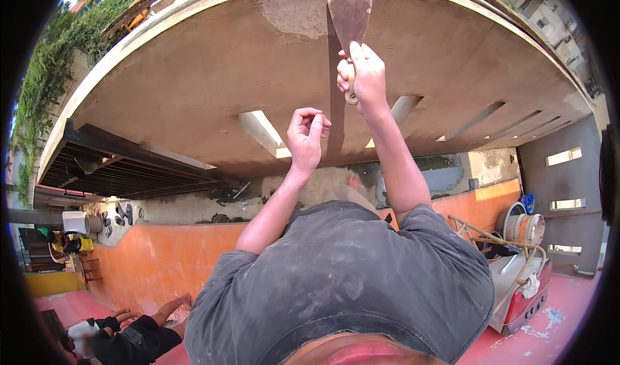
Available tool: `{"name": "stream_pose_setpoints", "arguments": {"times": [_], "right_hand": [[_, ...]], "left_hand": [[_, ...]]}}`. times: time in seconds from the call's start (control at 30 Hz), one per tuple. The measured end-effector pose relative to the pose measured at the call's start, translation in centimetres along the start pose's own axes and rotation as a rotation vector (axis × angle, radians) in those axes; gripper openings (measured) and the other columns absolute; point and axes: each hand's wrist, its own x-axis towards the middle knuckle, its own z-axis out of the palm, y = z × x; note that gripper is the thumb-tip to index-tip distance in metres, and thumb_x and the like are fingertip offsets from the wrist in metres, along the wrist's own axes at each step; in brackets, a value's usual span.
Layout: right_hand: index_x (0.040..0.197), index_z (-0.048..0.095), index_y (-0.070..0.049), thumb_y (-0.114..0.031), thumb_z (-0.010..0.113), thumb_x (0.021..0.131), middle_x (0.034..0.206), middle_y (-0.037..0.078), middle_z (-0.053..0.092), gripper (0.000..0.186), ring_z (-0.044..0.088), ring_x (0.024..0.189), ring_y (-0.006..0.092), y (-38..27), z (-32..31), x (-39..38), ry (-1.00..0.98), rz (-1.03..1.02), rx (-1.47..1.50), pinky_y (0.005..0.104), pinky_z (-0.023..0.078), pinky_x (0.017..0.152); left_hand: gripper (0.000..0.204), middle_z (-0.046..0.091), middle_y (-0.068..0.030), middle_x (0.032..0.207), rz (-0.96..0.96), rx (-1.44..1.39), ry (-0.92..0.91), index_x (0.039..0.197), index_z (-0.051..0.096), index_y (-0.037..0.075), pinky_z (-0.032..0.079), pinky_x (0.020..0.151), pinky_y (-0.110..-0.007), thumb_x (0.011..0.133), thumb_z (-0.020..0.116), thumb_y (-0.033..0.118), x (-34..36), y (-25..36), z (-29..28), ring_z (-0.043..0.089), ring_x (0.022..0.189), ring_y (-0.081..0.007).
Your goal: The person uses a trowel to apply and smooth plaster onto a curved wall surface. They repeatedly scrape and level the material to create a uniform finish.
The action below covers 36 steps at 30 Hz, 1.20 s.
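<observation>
My right hand (pixel 361 74) grips the handle of a wide metal scraper (pixel 349 13), whose blade lies against or just over the plastered wall (pixel 161 68) near its top edge, beside a paler rough patch (pixel 290 13). A little lower and to the left, my left hand (pixel 307 132) is raised with fingers curled toward the thumb; whether anything small is inside them I cannot make out. The wall has slanted slot openings (pixel 261 126) below both hands.
A dark metal grille (pixel 103 165) adjoins the wall. Below are a wet ledge, an orange surface (pixel 155 262) and sandals (pixel 119 213). Two people (pixel 148 333) are low on the pink floor at lower left. Buckets (pixel 523 228) and a red-sided metal cart (pixel 523 294) stand at right.
</observation>
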Motion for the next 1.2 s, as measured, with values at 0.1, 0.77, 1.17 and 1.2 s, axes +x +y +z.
{"name": "stream_pose_setpoints", "arguments": {"times": [0.1, 0.77, 1.17, 1.2], "right_hand": [[0.096, 0.058, -0.001, -0.03, 0.052, 0.109, 0.06, 0.004, 0.052, 0.032, 0.047, 0.046, 0.0112, 0.5, -1.1, 0.3, 0.012, -0.037, -0.086, 0.0268, 0.038, 0.044], [0.091, 0.06, -0.001, -0.028, 0.052, 0.108, 0.057, 0.001, 0.053, 0.033, 0.046, 0.044, 0.0071, 4.2, 1.3, -1.8, -0.025, 0.015, -0.383, 0.0243, 0.035, 0.041], [0.091, 0.063, -0.002, -0.03, 0.054, 0.107, 0.058, -0.001, 0.051, 0.034, 0.044, 0.046, 0.0059, 3.0, 4.3, 0.9, -0.13, -0.071, -0.485, 0.026, 0.036, 0.044], [0.088, 0.064, -0.001, -0.03, 0.054, 0.106, 0.057, 0.0, 0.053, 0.035, 0.047, 0.047, 0.0069, 3.1, 3.7, 0.5, -0.143, -0.019, -0.521, 0.0273, 0.037, 0.045]], "left_hand": [[0.008, 0.066, -0.0039, 0.091, 0.021, -0.037, 0.001, 0.111, 0.057, 0.005, 0.049, 0.067, -0.022, 0.104, 0.058, 0.007, 0.1, 0.1, 0.4, 0.062, 0.081, -0.0079], [0.006, 0.065, -0.0045, 0.086, 0.048, -0.092, 0.167, 0.109, 0.055, 0.003, 0.05, 0.067, -0.023, 0.103, 0.055, 0.005, -0.5, -0.7, 1.3, 0.061, 0.076, -0.0085], [0.006, 0.064, -0.0051, 0.084, 0.117, -0.051, 0.266, 0.109, 0.056, 0.003, 0.051, 0.071, -0.028, 0.104, 0.054, 0.006, -0.4, 0.0, 1.9, 0.06, 0.076, -0.0112], [0.006, 0.064, -0.0051, 0.084, 0.142, -0.037, 0.27, 0.109, 0.056, 0.003, 0.051, 0.072, -0.028, 0.104, 0.054, 0.006, -0.6, 0.2, 2.1, 0.06, 0.077, -0.0112]]}}
